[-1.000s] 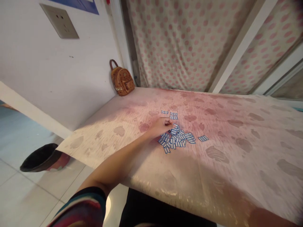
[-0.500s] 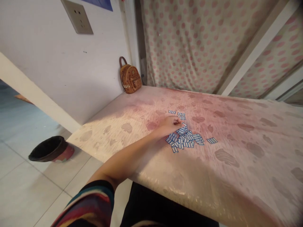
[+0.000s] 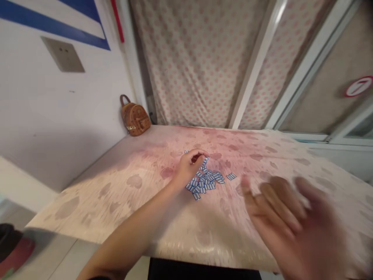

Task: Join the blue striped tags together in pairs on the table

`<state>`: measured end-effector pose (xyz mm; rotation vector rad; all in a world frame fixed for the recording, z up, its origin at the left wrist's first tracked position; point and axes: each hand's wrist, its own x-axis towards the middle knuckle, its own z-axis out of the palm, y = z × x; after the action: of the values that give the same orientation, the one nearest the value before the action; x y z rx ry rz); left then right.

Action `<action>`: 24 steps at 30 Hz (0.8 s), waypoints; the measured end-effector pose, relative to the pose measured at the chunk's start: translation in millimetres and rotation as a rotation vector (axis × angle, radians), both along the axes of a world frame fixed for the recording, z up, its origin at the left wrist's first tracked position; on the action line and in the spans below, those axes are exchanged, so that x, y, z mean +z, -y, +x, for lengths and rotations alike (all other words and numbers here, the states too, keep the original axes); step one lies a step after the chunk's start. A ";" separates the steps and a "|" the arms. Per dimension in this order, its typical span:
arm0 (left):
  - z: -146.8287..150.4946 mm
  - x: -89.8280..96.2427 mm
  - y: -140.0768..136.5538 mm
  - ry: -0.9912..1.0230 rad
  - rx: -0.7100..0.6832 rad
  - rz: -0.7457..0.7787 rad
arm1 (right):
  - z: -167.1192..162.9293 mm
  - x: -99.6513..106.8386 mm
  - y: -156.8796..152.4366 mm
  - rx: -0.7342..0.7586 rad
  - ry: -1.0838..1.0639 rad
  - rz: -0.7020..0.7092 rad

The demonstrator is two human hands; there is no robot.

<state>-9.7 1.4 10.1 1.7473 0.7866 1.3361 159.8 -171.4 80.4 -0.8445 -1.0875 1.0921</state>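
Note:
My left hand [image 3: 189, 167] reaches over the near-left side of a pile of small white pieces with blue edges [image 3: 205, 181]. Its thumb and index finger are closed in a pinch on one small white blue-edged piece [image 3: 206, 160] at the pile's far side. Part of another piece [image 3: 187, 151] shows behind this hand, which hides the others there. A small group of joined pieces [image 3: 231, 176] lies apart, right of the pile. Nearer to me, at the right, my right hand [image 3: 291, 221] hangs above the table, blurred, palm up, fingers loosely bent and apart, with nothing visible in it.
A patterned cloth [image 3: 116, 229] covers the table. A small brown backpack [image 3: 136, 118] stands at the far left corner by the wall. Behind the table hangs a dotted curtain [image 3: 198, 66]. A dark and red pot [image 3: 14, 249] sits on the floor at the left.
My right hand has come into view at the lower right. The view has turned right and up, so everything appears further left. My left hand stays pinched at the pile.

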 end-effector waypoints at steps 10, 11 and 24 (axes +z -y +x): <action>2.9 35.9 48.5 0.099 -0.055 0.146 | -20.6 -2.8 -33.5 0.006 -0.243 -0.027; 2.9 36.2 48.3 0.109 -0.057 0.142 | -20.7 -4.1 -34.6 0.014 -0.256 -0.030; 3.6 26.0 40.0 -0.134 0.106 0.325 | -30.1 -21.9 -47.5 0.044 -0.038 -0.011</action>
<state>-6.2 -38.6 36.1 2.0912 0.7777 1.4955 129.6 -123.8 58.5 -0.8083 -1.0735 1.1472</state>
